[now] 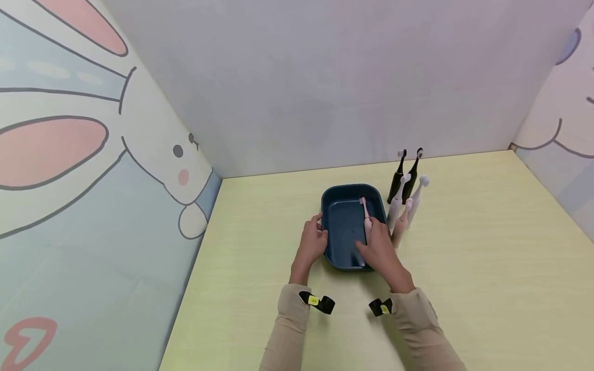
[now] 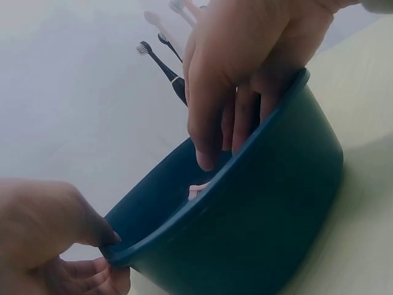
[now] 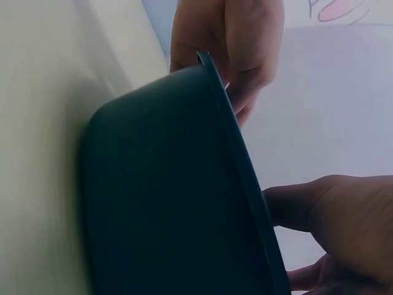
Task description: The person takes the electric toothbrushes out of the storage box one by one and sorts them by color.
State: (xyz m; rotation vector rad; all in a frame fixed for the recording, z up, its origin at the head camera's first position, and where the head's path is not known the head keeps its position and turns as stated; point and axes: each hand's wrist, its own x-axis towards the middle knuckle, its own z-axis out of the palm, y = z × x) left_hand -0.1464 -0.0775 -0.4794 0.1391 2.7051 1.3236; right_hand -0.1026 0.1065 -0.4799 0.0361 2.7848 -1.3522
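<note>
A dark blue plastic basin (image 1: 345, 265) stands on the table. My left hand (image 1: 314, 239) grips its left rim, thumb over the edge and fingers against the outer wall. Inside the basin, along its right side, lies a pink electric toothbrush (image 1: 365, 208), its small bristle head toward the far end. My right hand (image 1: 378, 247) reaches over the right rim into the basin, fingers pointing down beside the toothbrush handle and thumb (image 2: 207, 150) spread apart from them. That hand covers the lower handle. In the left wrist view only the toothbrush head (image 2: 196, 189) shows past the rim.
Just right of the basin several electric toothbrushes stand upright close together: black ones (image 1: 398, 178) at the back, pale lilac ones (image 1: 415, 198) and a pink one (image 1: 400, 226) in front. A plain wall (image 1: 325, 103) rises behind the table (image 1: 487, 257); rabbit-patterned panels (image 1: 153, 154) flank it.
</note>
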